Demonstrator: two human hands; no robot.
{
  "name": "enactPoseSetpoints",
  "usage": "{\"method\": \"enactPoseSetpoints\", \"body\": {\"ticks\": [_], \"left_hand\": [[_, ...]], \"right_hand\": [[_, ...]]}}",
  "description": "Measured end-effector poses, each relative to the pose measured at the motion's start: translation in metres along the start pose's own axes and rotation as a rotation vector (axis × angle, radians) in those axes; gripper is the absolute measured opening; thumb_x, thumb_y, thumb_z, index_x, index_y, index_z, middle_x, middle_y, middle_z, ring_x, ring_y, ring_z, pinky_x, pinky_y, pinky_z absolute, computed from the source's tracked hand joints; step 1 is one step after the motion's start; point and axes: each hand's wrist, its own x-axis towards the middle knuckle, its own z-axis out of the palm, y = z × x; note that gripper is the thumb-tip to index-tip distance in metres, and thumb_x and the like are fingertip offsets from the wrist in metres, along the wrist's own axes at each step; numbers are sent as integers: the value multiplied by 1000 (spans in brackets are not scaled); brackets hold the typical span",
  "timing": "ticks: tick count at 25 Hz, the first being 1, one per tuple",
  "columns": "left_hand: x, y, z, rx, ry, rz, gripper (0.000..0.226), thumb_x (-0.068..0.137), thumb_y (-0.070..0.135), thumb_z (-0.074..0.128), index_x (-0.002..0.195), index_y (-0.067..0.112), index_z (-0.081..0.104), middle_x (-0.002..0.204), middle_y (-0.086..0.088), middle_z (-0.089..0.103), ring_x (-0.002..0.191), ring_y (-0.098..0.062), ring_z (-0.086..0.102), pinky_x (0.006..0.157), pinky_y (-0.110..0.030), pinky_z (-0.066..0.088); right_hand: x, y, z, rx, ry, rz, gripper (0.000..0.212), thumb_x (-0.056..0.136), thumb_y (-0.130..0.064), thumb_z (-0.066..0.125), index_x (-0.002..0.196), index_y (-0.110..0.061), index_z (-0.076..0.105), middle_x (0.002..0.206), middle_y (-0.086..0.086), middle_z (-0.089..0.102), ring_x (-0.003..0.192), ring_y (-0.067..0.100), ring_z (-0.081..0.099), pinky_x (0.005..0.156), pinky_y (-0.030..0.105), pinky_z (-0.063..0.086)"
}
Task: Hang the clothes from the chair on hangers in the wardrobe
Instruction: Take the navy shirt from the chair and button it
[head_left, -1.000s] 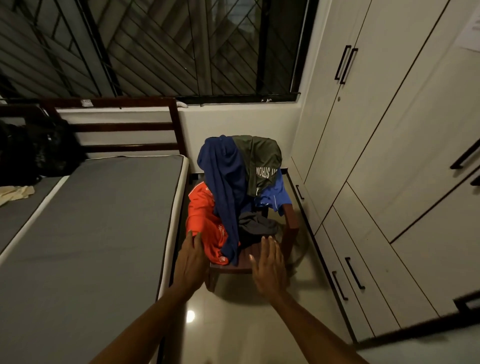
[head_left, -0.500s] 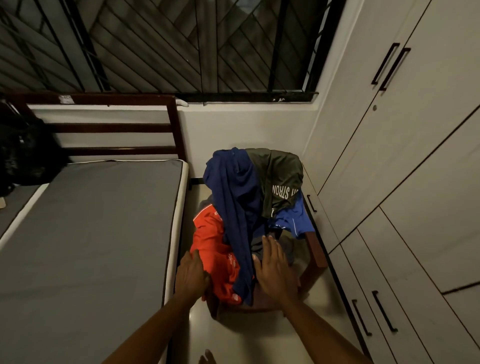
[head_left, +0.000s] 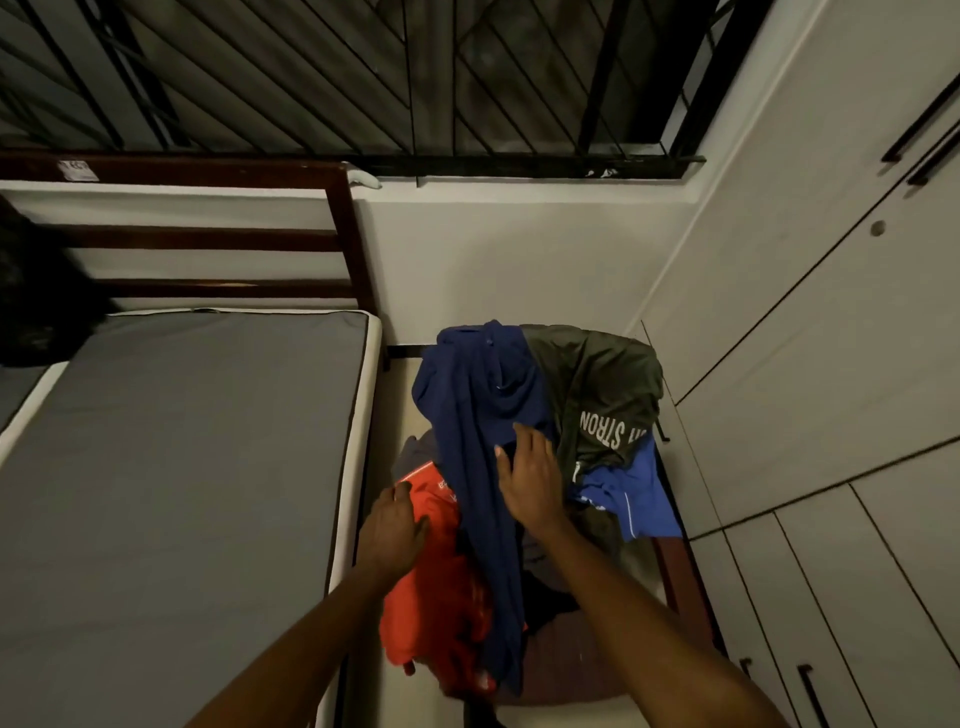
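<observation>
Scene: A person leans over a chair (head_left: 680, 582) heaped with clothes, wedged between a bed and a wardrobe (head_left: 831, 322) in a dim room.
Left hand: The left hand (head_left: 392, 530) rests on the red garment (head_left: 436, 587) at the left of the pile, fingers laid forward over the cloth; whether they pinch it cannot be told.
Right hand: The right hand (head_left: 530, 475) lies flat against the navy garment (head_left: 478, 467), fingers straight and slightly spread, holding nothing.
Clothes: The navy garment hangs from the chair back down the middle of the heap, over the red one. An olive shirt (head_left: 597, 384) with white lettering is draped over the back to its right, and a bright blue shirt (head_left: 628, 493) spills out beneath it.
Wardrobe: Pale doors with dark bar handles stand closed just right of the chair.
Bed: A grey mattress (head_left: 182, 467) on a dark wooden frame (head_left: 208, 171) lies just left of the chair.
Window: A barred window (head_left: 363, 78) runs along the wall behind.
</observation>
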Motion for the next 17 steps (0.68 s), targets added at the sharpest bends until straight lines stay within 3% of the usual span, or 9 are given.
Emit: {"method": "enactPoseSetpoints", "body": {"ticks": [5,8,10,13,15,17], "left_hand": [[102,25,-16,-119,31,24,51,96,41,59,132,6,50,120,-16,62,105,-36,63,81,-44,55],[147,37,-20,-246,63,-15,64,94,60,43,127,6,53,113,-16,65,99,-35,65,78,-44,54],[166,48,-24,-370,70,-86,64,97,62,46,128,7,55,114,-15,68,99,-33,67,82,-42,55],[197,65,-35,-727,34,-350,60,92,70,55,117,16,63,109,-7,70,104,-30,68,88,-41,55],[221,75,-47,-1037,-13,-486,65,83,82,55,104,22,65,102,-4,71,103,-33,69,89,-50,59],[238,82,-58,-1240,-89,-555,61,85,78,57,106,22,67,106,-6,72,101,-31,70,86,-47,60]], "right_hand": [[139,-3,35,116,61,89,46,97,-28,65,133,0,58,129,23,61,119,43,57,100,53,50],[184,-11,53,168,29,217,37,89,-31,74,114,-8,60,115,16,63,108,40,60,94,51,48],[194,-10,63,181,-20,272,25,90,-26,72,103,-11,56,102,14,67,99,40,63,86,49,48],[182,-4,64,403,-145,215,10,95,-19,63,96,-17,53,91,10,67,86,35,66,74,50,53],[167,0,50,586,-204,187,9,96,-13,60,92,-18,54,86,1,63,82,18,63,74,47,53],[147,-5,28,710,-300,107,11,93,-7,60,87,-16,57,81,-8,61,80,5,58,76,37,49]]}}
